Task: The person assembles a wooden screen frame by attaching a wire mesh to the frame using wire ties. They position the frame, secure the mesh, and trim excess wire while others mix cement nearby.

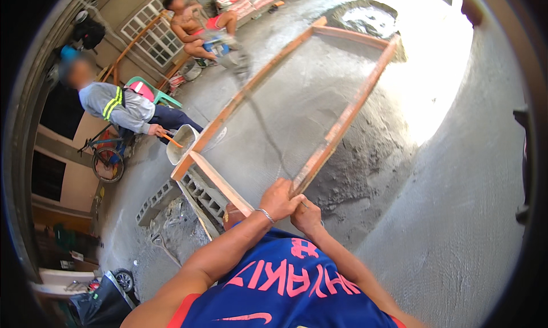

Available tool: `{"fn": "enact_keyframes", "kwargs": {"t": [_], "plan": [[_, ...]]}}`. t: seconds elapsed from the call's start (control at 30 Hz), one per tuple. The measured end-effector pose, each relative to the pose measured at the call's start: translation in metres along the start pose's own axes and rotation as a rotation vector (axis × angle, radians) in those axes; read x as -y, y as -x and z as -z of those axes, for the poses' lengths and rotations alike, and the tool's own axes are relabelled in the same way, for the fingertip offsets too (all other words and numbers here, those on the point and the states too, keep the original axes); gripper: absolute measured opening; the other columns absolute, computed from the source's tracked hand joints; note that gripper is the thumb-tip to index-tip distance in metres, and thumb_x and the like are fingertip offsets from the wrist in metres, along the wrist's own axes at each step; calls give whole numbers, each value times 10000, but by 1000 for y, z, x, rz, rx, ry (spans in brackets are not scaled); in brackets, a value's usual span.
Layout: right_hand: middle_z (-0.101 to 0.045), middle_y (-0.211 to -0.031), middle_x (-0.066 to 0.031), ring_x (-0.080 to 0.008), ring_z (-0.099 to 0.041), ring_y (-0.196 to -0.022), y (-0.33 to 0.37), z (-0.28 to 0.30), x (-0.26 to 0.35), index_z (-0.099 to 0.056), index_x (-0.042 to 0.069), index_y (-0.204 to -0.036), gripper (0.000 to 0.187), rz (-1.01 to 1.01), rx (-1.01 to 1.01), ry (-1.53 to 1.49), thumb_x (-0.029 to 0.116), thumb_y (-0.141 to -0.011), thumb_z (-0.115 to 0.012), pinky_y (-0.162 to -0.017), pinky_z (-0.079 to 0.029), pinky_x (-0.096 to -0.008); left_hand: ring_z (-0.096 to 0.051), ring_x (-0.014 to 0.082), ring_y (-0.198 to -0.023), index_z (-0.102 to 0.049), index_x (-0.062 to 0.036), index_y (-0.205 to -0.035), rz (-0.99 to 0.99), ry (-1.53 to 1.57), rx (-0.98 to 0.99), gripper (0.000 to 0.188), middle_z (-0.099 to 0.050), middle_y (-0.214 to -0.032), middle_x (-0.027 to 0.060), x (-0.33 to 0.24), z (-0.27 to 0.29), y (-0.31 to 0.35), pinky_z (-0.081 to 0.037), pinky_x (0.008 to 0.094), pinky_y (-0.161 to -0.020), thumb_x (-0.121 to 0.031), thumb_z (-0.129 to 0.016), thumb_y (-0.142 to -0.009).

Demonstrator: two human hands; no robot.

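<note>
A long sand screen [343, 122], a reddish wooden frame with fine mesh, slants away in front of me. My left hand [278, 199] is closed on the near end of its right rail, a metal bracelet at the wrist. Just beside and below it, my right hand [307, 215] grips the same corner; some of its fingers are hidden. Under and to the right of the screen lies a heap of grey sand [365, 171]. The near crossbar [221, 183] runs off to the left of my hands.
At left, a person in a grey reflective-striped top holds an orange handle at a whitish bucket [176, 151]. Another person sits farther back, near a blurred shovel [235, 61]. Hollow blocks [157, 201] and a shovel handle [165, 249] lie near left. A bicycle [108, 162] leans behind.
</note>
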State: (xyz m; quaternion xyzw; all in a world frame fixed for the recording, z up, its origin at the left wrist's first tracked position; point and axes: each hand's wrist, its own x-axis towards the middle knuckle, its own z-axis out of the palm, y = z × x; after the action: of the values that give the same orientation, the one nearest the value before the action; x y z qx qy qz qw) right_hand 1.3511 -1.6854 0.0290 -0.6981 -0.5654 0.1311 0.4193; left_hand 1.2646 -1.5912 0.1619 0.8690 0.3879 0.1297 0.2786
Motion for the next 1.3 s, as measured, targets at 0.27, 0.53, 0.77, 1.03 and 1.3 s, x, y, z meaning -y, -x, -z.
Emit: {"fn": "enact_keyframes", "kwargs": {"t": [0.27,0.53,0.77,1.03,1.3], "plan": [[-673,-1009,-127,-335,-682,-831,-3,3,10,-635,73,-1070,239,98,-50,46,137,-839,-628,-665,-571,-448,-600,413,-926,-630,-9,-1002,37,34,62,396,-594,-968,201,11,-14,-6,-489,473,-812,-350,-753,-845],[-643,-1110,-210,-384,-666,-940,-3,0,9,-598,-8,-1121,298,130,-57,54,141,-863,-604,-718,-566,-475,-592,428,-913,-605,6,-939,-7,-2,17,375,-591,-960,213,16,-21,-9,-486,490,-789,-333,-740,-848],[-620,-1173,-260,-421,-603,-1087,1,13,14,-539,-87,-1251,355,-182,88,-429,90,-945,-512,-951,-476,-461,-581,443,-842,-584,7,-852,-21,-28,-62,328,-583,-884,220,24,-32,-9,-480,505,-742,-296,-706,-873],[-665,-1010,-85,-149,-633,-845,11,25,-11,-553,-6,-1302,292,-928,181,-1461,108,-1049,-459,-715,-527,-303,-609,439,-875,-610,7,-908,-17,16,-26,273,-604,-913,220,29,-31,-14,-492,503,-773,-257,-680,-896],[-593,-800,-11,-117,-553,-657,-5,48,-22,-655,55,-1025,287,-1005,360,-1296,325,-1015,-559,-591,-459,-279,-613,428,-872,-658,4,-978,-44,-48,1,281,-611,-923,218,28,-24,-14,-496,493,-787,-262,-688,-894]]}}
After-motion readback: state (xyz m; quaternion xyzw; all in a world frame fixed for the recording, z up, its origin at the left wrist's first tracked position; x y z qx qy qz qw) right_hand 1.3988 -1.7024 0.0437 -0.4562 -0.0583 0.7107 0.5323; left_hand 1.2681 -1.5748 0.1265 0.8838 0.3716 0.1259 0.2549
